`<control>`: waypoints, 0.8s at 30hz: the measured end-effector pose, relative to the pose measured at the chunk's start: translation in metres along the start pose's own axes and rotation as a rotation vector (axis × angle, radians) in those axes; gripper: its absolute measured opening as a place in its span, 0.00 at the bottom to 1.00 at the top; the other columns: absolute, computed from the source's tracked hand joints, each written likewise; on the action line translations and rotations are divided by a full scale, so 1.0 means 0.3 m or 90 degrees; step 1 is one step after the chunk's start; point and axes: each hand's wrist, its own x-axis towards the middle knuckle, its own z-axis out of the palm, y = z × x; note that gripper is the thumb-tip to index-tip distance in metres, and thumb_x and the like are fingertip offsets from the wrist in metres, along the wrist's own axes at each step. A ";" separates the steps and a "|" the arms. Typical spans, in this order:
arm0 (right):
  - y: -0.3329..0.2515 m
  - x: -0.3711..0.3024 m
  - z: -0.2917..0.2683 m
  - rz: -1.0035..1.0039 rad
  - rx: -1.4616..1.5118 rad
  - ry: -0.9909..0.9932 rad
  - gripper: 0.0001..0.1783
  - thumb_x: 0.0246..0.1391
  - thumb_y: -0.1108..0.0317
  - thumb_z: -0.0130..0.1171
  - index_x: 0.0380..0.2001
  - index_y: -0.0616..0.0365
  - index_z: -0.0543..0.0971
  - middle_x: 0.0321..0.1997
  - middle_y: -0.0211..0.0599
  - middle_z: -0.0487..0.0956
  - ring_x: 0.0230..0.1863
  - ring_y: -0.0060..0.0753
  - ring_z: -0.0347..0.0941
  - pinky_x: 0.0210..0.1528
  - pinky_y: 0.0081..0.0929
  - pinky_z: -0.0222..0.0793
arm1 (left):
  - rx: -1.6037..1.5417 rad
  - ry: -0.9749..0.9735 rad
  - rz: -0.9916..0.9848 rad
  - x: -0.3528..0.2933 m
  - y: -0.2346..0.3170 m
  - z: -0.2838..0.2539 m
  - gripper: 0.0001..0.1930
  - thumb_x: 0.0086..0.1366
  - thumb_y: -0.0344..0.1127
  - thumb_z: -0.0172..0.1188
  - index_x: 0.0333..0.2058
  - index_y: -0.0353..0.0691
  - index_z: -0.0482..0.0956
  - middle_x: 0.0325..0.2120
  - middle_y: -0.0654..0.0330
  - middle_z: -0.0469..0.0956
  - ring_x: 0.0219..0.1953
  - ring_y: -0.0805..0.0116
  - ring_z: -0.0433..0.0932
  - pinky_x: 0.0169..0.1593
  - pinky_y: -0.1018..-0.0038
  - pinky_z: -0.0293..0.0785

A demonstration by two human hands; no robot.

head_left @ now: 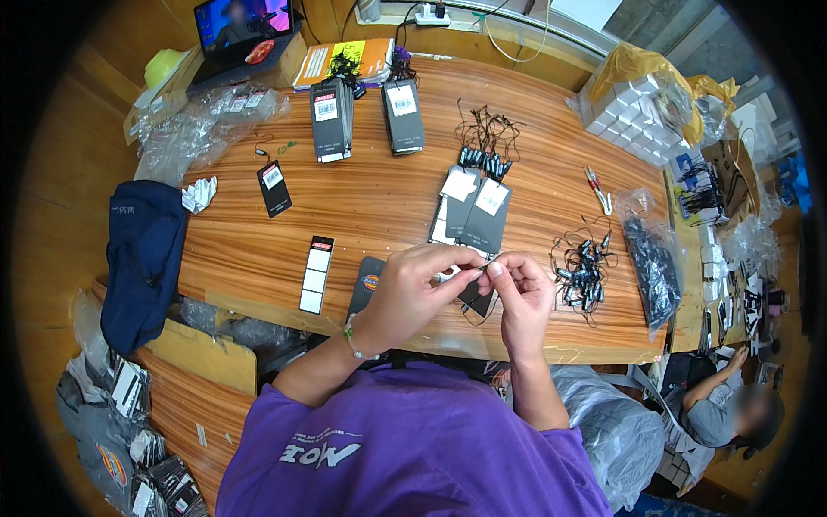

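My left hand (422, 277) and my right hand (524, 291) meet fingertip to fingertip near the table's front edge. Both pinch a thin dark hang tag cord, mostly hidden by the fingers. A dark hang tag (479, 302) shows beneath them, with a loop of cord below it. Just beyond my fingers lies a fanned pile of grey hang tags (485, 226) with white stickers, their black cords bunched at the top. Right of my right hand is a tangle of black tag cords (586, 271). Another dark tag (366, 280) lies partly behind my left wrist.
Tag stacks (332, 125) (403, 129) stand toward the back. Single tags (276, 189) (317, 276) lie to the left. Snips (597, 189), a bag of black cords (650, 271) and bagged white boxes (633, 116) are at right. A laptop (245, 43) stands back left. Another person (732, 405) sits at right.
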 end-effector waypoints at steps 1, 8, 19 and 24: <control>-0.002 -0.002 -0.002 0.000 -0.012 0.000 0.02 0.52 0.76 0.53 0.29 0.65 0.72 0.24 0.33 0.74 0.25 0.18 0.69 0.30 0.14 0.67 | 0.035 -0.016 0.029 0.004 0.007 -0.006 0.07 0.52 0.23 0.59 0.32 0.33 0.77 0.28 0.58 0.78 0.30 0.71 0.78 0.34 0.79 0.76; -0.006 -0.001 -0.016 -0.044 0.001 -0.015 0.04 0.52 0.77 0.51 0.32 0.67 0.72 0.25 0.36 0.76 0.29 0.21 0.72 0.33 0.16 0.68 | 0.180 0.006 0.227 0.021 -0.010 -0.009 0.07 0.47 0.23 0.60 0.29 0.36 0.78 0.28 0.59 0.78 0.31 0.62 0.77 0.34 0.72 0.73; 0.009 0.025 -0.051 -0.088 -0.055 0.010 0.03 0.56 0.73 0.48 0.31 0.62 0.70 0.27 0.34 0.72 0.35 0.24 0.68 0.47 0.23 0.63 | 0.308 0.043 0.369 0.022 -0.034 -0.024 0.08 0.40 0.30 0.63 0.23 0.45 0.79 0.24 0.69 0.70 0.29 0.70 0.68 0.35 0.71 0.64; -0.063 0.056 -0.043 -0.159 0.329 -0.137 0.08 0.61 0.61 0.38 0.33 0.53 0.60 0.15 0.31 0.65 0.17 0.25 0.61 0.36 0.30 0.63 | -0.036 -0.019 0.158 0.024 -0.064 0.000 0.07 0.45 0.24 0.63 0.25 0.41 0.79 0.22 0.67 0.68 0.28 0.73 0.68 0.31 0.77 0.64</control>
